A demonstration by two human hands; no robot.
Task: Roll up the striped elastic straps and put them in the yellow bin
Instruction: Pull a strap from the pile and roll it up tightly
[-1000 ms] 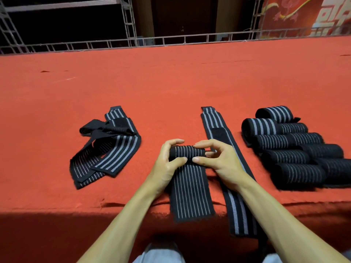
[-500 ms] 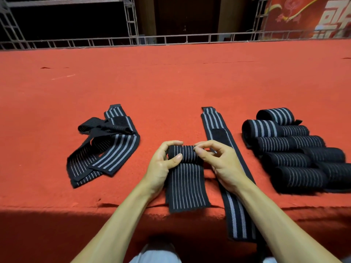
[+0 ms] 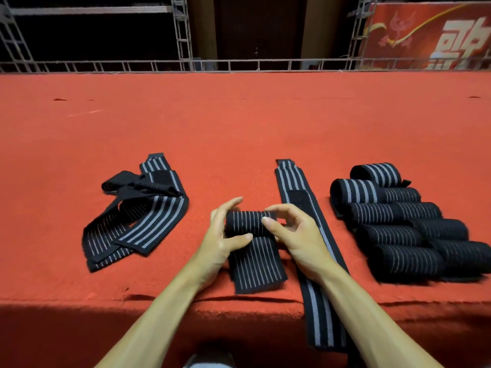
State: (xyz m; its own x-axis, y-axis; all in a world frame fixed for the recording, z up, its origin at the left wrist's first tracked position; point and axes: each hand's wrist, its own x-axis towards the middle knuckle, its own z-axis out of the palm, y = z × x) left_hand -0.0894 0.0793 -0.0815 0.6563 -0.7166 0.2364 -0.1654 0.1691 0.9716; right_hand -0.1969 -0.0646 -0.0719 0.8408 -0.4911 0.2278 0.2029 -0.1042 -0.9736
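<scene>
So, edges: the front edge (image 3: 159, 296) of the red carpet surface (image 3: 239, 128) runs under both forearms, just behind the wrists.
Open room: bare carpet ahead of the fingertips, all the way out to the metal truss rail (image 3: 239, 65).
Left flank: loose strap pile (image 3: 138, 221), well left of the left hand (image 3: 221, 240) and not touching it.
Right flank: flat strap (image 3: 300, 187) lies just beside the right hand (image 3: 299, 235), passes under that forearm and hangs over the front edge. Rolled straps (image 3: 398, 221) are stacked further right, clear of the hand.
Strap axis: the roll of the half-rolled strap (image 3: 248, 224) runs hand to hand, left-right. Its unrolled tail lies flat, with the stripes running back toward the person.
Strap position: on the carpet between the two hands, roll at the fingers, tail between the wrists and ending just short of the front edge.
Left hand: fingers curled over the roll's left end, thumb pressed on its near face.
Right hand: thumb and forefinger pinch the roll's right end, other fingers loosely curled.
</scene>
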